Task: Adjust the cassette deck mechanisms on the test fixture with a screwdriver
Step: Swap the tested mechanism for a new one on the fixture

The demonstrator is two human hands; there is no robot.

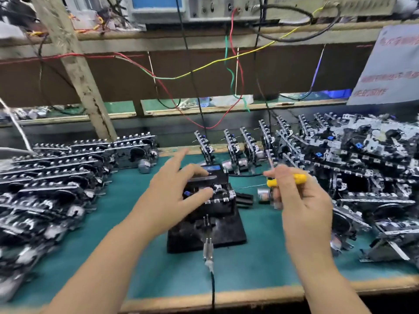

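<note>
On the green tabletop (140,257), a black test fixture (205,232) sits in the middle, with a cassette deck mechanism (212,189) mounted on its top. The left hand (172,196) rests on that mechanism, fingers (199,171) spread, the index finger lifted and pointing away. Just right of the fixture, the right hand (301,200) holds a yellow-handled screwdriver (285,179), fingers curled round its handle, clear of the mechanism. More mechanisms lie stacked in rows at left (56,177) and heaped at right (362,166).
</note>
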